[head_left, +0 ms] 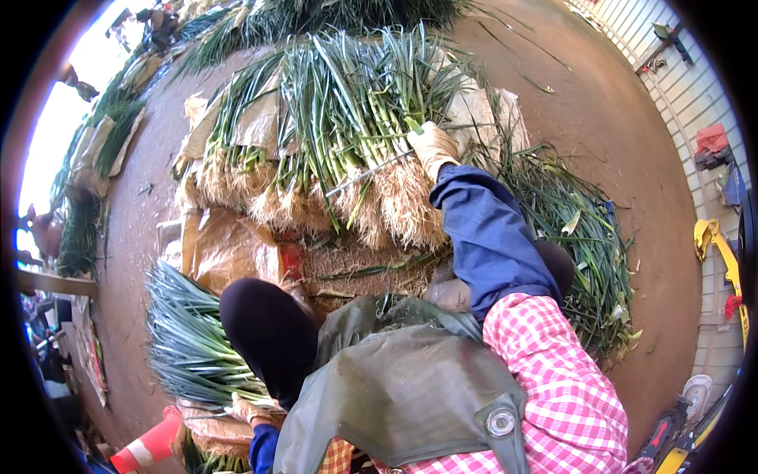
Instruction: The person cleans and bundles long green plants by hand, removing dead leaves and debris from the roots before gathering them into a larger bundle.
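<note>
A large pile of green onions (347, 103) lies ahead of me, leaves pointing away and pale bushy roots (407, 201) toward me. My right hand (434, 148), in a light glove, is at the pile's right side, closed on a long thin metal tool (367, 174) that slants left across the stalks above the roots. A short green piece shows by its fingers; I cannot tell whether that is a handle or a stalk. At lower left, my left hand (246, 409) grips the edge of another green onion bundle (201, 336); its fingers are partly hidden.
Loose green leaves (588, 253) are heaped at my right. Tan sacking (229, 249) lies between the pile and my left knee. An orange cone (150, 442) lies tipped at lower left. More green onions (371, 12) lie beyond; a tiled wall (703, 103) runs along the right.
</note>
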`<state>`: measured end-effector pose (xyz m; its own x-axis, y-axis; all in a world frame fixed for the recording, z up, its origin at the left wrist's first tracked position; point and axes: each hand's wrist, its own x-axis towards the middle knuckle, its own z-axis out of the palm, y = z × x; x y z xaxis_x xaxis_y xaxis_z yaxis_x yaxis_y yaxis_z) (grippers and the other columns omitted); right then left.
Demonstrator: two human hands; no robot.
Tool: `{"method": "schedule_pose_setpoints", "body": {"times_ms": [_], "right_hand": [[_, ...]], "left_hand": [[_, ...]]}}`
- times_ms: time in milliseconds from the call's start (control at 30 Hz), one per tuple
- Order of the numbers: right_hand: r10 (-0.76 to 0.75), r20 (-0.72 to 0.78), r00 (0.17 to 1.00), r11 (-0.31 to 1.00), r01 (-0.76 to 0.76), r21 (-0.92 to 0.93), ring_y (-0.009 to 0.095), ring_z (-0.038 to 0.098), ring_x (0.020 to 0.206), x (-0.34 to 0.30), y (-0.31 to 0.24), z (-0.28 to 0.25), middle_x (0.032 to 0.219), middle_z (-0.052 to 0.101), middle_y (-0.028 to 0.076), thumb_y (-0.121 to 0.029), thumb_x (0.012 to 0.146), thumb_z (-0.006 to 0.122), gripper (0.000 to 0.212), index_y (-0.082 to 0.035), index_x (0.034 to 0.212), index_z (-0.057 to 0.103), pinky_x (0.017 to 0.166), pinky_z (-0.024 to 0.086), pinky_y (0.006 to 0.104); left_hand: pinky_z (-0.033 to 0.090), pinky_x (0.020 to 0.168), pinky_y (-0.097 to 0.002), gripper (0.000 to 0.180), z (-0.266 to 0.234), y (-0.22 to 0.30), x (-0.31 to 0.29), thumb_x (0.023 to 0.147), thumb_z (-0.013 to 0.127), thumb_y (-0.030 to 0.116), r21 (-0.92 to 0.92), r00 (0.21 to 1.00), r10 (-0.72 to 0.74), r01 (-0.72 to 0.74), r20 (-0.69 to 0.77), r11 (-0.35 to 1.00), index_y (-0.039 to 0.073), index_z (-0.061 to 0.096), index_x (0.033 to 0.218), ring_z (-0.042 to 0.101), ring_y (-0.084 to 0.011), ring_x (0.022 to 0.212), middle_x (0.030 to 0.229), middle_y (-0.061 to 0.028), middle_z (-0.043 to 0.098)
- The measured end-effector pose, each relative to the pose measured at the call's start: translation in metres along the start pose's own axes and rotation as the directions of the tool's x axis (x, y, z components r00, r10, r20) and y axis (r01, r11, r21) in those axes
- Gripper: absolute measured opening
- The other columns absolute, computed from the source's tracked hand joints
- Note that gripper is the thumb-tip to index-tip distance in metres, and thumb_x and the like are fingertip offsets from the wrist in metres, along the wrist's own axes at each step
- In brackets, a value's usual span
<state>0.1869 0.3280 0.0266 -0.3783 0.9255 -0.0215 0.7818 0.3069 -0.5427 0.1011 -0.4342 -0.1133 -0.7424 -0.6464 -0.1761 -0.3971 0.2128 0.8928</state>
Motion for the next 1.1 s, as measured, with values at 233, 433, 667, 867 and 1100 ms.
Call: {"method": "schedule_pose_setpoints", "body": {"times_ms": [233, 433, 667, 867, 1100], "right_hand": [[0.06, 0.52, 0.852, 0.995, -0.01, -0.099, 0.021, 0.061, 0.071, 0.032, 0.001, -0.009, 0.079, 0.066, 0.009, -0.036, 0.079, 0.065, 0.03, -0.007, 0.085, 0.07, 0.059, 0.048, 0.0361], [-0.486, 0.359, 0.797, 0.603, 0.008, 0.798, 0.01, 0.052, 0.063, 0.035, 0.006, -0.074, 0.073, 0.06, 0.001, -0.029, 0.084, 0.066, 0.025, -0.006, 0.094, 0.065, 0.05, 0.044, 0.0279], [-0.431, 0.581, 0.69, 0.85, 0.526, 0.005, 0.027, 0.064, 0.08, -0.107, -0.029, -0.052, 0.092, 0.068, 0.012, -0.046, 0.082, 0.062, 0.043, -0.01, 0.105, 0.065, 0.072, 0.048, 0.0368], [-0.395, 0.721, 0.57, 0.777, 0.625, -0.068, 0.033, 0.065, 0.093, -0.131, 0.014, -0.039, 0.098, 0.068, 0.014, -0.048, 0.081, 0.064, 0.044, -0.019, 0.114, 0.062, 0.08, 0.049, 0.0396], [-0.192, 0.496, 0.847, 0.751, 0.453, -0.481, 0.033, 0.065, 0.074, -0.117, 0.079, -0.176, 0.082, 0.067, 0.012, -0.039, 0.087, 0.054, 0.031, -0.012, 0.094, 0.066, 0.064, 0.05, 0.043]], "left_hand": [[0.034, 0.109, -0.0344, 0.04, 0.062, 0.213, -0.067, 0.095, 0.049, 0.012, -0.48, 0.837, 0.476, -0.311, 0.271, 0.82, -0.006, 0.044, 0.13, 0.042, -0.0234, 0.126, 0.134, -0.0163, 0.046], [0.043, 0.102, -0.0335, 0.028, 0.143, 0.377, -0.276, 0.097, 0.048, 0.017, -0.44, 0.299, 0.856, -0.758, 0.422, 0.481, -0.002, 0.061, 0.113, 0.053, -0.0196, 0.117, 0.121, -0.0128, 0.057], [0.045, 0.059, -0.0226, 0.03, 0.301, 0.249, -0.368, 0.088, 0.063, 0.028, -0.069, 0.053, 0.053, 0.38, 0.997, 0.923, 0.006, 0.062, 0.109, 0.058, -0.0108, 0.069, 0.088, -0.0031, 0.066], [0.055, 0.065, -0.029, 0.022, 0.336, 0.173, -0.411, 0.092, 0.056, 0.02, 0.301, -0.459, -0.062, 0.47, 0.886, 0.83, 0.002, 0.061, 0.106, 0.065, -0.0173, 0.073, 0.092, -0.0062, 0.067], [0.061, 0.068, -0.0377, 0.023, 0.308, 0.199, -0.408, 0.087, 0.054, 0.007, 0.297, -0.403, -0.09, 0.487, 0.911, 0.822, -0.005, 0.052, 0.107, 0.068, -0.0297, 0.079, 0.089, -0.0164, 0.064]]}}
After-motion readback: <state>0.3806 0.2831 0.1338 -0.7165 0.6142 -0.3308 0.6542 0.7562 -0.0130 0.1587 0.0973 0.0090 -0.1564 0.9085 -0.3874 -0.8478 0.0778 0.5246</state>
